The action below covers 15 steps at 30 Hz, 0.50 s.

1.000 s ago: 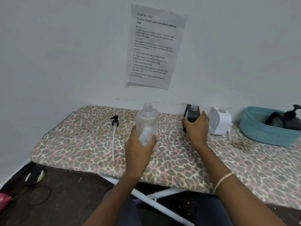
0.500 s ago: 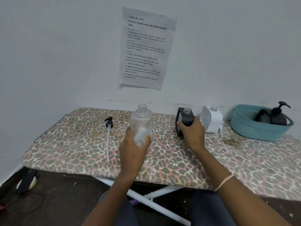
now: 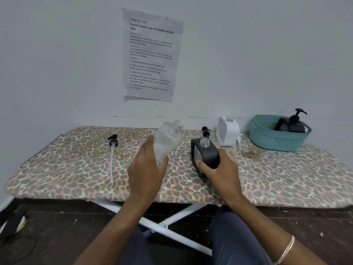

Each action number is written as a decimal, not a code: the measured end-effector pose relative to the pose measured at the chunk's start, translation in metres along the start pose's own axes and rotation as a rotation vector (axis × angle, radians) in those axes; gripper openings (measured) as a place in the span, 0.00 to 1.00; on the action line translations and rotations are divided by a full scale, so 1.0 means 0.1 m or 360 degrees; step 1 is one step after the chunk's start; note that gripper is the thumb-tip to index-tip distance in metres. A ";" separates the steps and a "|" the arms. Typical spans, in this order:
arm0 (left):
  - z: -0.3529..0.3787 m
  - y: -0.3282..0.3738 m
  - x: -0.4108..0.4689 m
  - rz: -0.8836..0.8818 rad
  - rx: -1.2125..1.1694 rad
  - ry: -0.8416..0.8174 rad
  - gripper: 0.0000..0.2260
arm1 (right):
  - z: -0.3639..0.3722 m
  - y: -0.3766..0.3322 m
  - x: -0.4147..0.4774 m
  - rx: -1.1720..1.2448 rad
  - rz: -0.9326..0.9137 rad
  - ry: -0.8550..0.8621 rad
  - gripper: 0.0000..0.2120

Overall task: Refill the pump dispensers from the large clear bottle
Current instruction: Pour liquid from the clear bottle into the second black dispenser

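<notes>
Leopard-print board (image 3: 76, 169) | left hand (image 3: 147, 173) grips clear bottle (image 3: 167, 138) | right hand (image 3: 221, 175) grips black dispenser (image 3: 207, 153)

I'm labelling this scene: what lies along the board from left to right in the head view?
loose pump → clear bottle → black dispenser → white dispenser → teal basket

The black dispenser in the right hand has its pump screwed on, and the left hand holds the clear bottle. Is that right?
Not quite. The black dispenser in the right hand has no pump on it: the head view shows its neck open. The left hand does hold the clear bottle.
</notes>
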<state>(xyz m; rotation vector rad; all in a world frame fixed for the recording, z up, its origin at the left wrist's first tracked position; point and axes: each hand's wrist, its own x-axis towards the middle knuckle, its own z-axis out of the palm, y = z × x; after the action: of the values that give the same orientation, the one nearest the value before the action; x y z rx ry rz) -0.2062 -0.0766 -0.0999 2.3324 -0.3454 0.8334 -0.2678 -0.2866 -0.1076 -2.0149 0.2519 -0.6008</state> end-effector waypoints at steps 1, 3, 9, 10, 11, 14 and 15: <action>0.00 0.01 -0.01 0.0026 0.0030 -0.0003 0.31 | -0.01 0.00 -0.03 -0.0006 -0.0008 -0.0014 0.17; 0.02 0.03 -0.03 0.0108 0.0125 -0.0004 0.33 | -0.03 0.00 -0.07 -0.0005 -0.0023 -0.0019 0.18; 0.11 0.04 -0.04 0.0311 0.0405 0.0075 0.37 | 0.01 0.06 -0.09 -0.0080 -0.0108 -0.0011 0.19; 0.12 0.05 -0.03 0.0328 0.0429 0.0084 0.38 | 0.01 0.08 -0.09 -0.0078 -0.0112 -0.0005 0.18; 0.12 0.05 -0.03 0.0338 0.0446 0.0087 0.38 | 0.00 0.08 -0.08 -0.0065 -0.0115 -0.0003 0.18; 0.14 0.06 -0.04 0.0360 0.0473 0.0060 0.39 | -0.01 0.12 -0.08 -0.0060 -0.0121 0.0001 0.18; 0.14 0.07 -0.04 0.0367 0.0475 0.0048 0.39 | -0.01 0.12 -0.09 -0.0073 -0.0126 0.0002 0.18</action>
<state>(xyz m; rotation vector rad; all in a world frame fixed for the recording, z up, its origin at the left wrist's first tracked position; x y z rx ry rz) -0.2056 -0.0905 -0.1073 2.5844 -0.5149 1.0941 -0.2749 -0.2900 -0.1203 -2.0766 0.1886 -0.6513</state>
